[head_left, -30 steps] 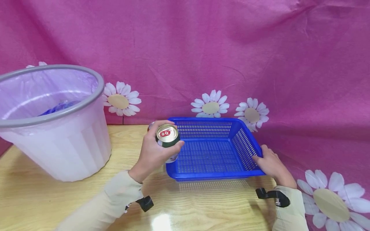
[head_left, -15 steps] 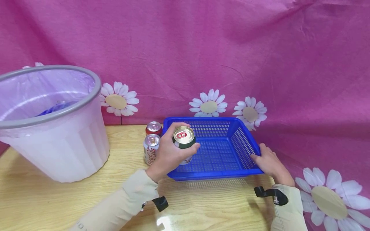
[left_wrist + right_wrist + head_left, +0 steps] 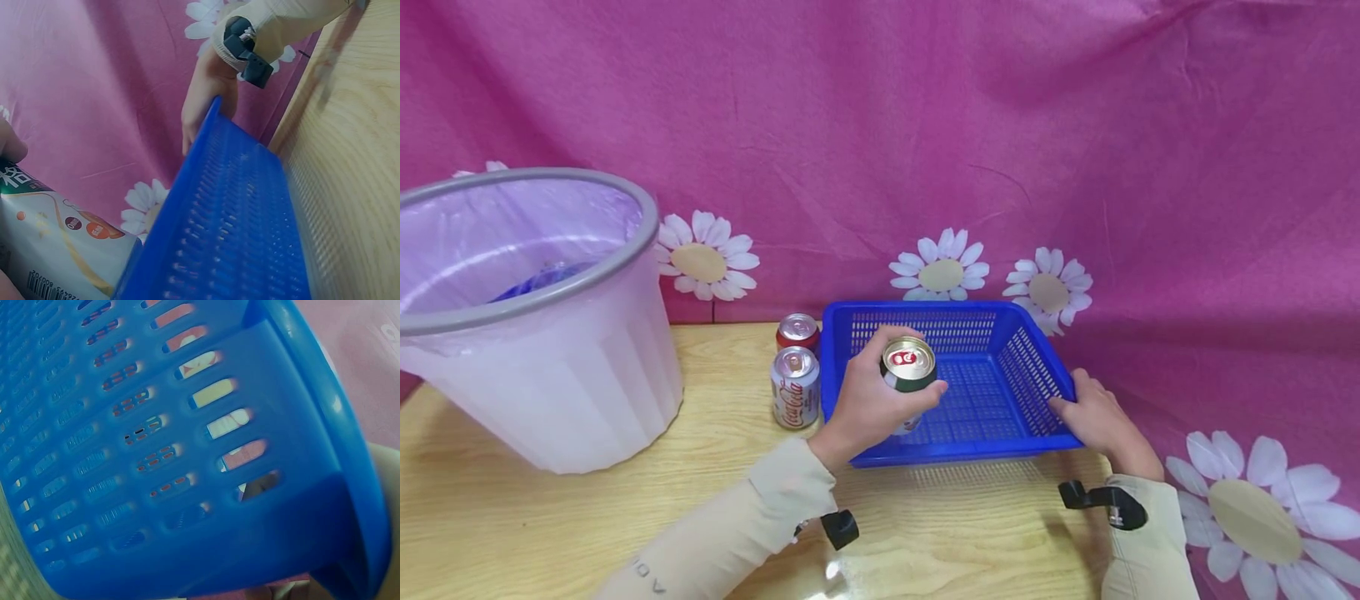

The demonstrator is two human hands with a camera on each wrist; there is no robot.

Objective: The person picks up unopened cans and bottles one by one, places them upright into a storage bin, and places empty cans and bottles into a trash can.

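Note:
My left hand (image 3: 872,400) grips a drink can (image 3: 910,365) with a gold lid, red tab and dark green top, holding it upright over the left part of a blue plastic basket (image 3: 962,452). The left wrist view shows the can's white side (image 3: 69,231) with printed writing and a barcode, beside the basket's rim. At the basket's right end, my right hand (image 3: 1101,421) holds the rim, thumb on the inner side. In the right wrist view the slotted basket wall (image 3: 281,412) fills most of the frame, and only a little of that hand shows at the edge.
Left of the basket stand a silver Coca-Cola can (image 3: 795,390) and a red can (image 3: 797,331) behind it. A white bin (image 3: 572,392) with a grey rim and a purple liner is at the far left. A pink flowered cloth (image 3: 850,150) hangs behind the wooden table (image 3: 737,350).
My left hand has carried the can rightward from the basket's left edge to over its inside, uncovering the two standing cans. My right hand stays on the rim.

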